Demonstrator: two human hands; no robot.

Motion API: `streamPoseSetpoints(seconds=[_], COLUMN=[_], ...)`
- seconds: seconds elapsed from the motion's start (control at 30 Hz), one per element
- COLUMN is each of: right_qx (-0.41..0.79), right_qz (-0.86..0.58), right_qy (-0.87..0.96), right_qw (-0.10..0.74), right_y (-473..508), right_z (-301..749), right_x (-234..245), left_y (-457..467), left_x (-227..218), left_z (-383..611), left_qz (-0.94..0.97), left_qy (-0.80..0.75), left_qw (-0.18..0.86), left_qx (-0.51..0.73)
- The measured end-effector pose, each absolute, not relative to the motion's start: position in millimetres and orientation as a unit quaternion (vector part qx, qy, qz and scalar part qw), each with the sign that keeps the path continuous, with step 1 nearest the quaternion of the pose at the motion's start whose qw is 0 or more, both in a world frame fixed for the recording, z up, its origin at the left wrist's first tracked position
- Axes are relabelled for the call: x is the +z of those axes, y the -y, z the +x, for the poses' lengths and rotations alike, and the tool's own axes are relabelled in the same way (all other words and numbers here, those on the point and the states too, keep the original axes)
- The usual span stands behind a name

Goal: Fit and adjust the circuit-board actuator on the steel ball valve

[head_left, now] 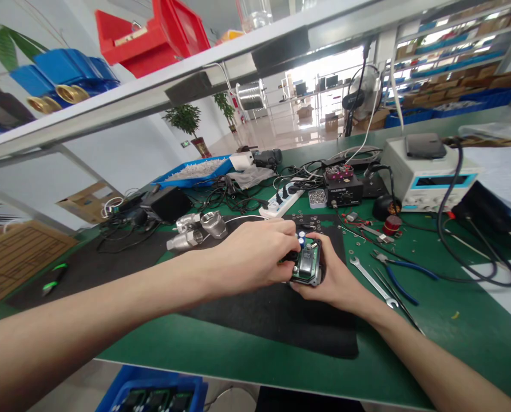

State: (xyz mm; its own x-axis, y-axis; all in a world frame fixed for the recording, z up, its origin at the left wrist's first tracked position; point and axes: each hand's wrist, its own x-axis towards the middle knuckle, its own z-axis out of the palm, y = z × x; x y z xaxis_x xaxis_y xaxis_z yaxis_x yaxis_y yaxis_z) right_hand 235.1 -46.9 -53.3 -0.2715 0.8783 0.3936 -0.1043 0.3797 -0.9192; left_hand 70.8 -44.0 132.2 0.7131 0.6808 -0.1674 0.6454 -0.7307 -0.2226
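Green circuit board (305, 263) in a grey metal housing (316, 279), between left hand (257, 252) and right hand (339, 280), over a black mat (281, 320).
From the head view: right fingers grasping the housing along its right side; left fingers bent at the board's left part, thumb and forefinger drawn close, impossible to tell if pinching a component. Farther left, shiny metal fittings (195, 232) on the mat. On the green table (474, 337) to the right, 1 open-ended wrench (373, 282) near 1 pair of blue-handled pliers (403, 265). Beyond, a white power strip (281, 201) and a power supply (431, 177) with 1 dark box (424, 146) on top. Overhead, a red bin (152, 46) on the shelf (139, 86); below the table's near edge, a blue bin (201, 395).
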Motion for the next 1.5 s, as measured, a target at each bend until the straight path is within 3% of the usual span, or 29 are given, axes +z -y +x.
streamPoseSetpoints(seconds=[0.43,1.0,1.5], right_qx=[0.479,0.452,0.478], right_qz=[-0.286,-0.305,-0.286], right_qy=[0.637,0.652,0.635], right_qw=[0.531,0.528,0.535], right_y=[48.0,46.2,45.7], right_z=[234.9,232.7,230.9], right_x=[-49.0,-51.0,-51.3], left_y=[50.2,48.0,48.4], left_x=[137.6,125.0,128.2], left_z=[75.9,65.4,68.6], left_qz=[-0.892,-0.913,-0.896], left_qy=[0.427,0.405,0.434], left_qw=[0.102,0.015,0.065], left_qx=[0.108,0.039,0.073])
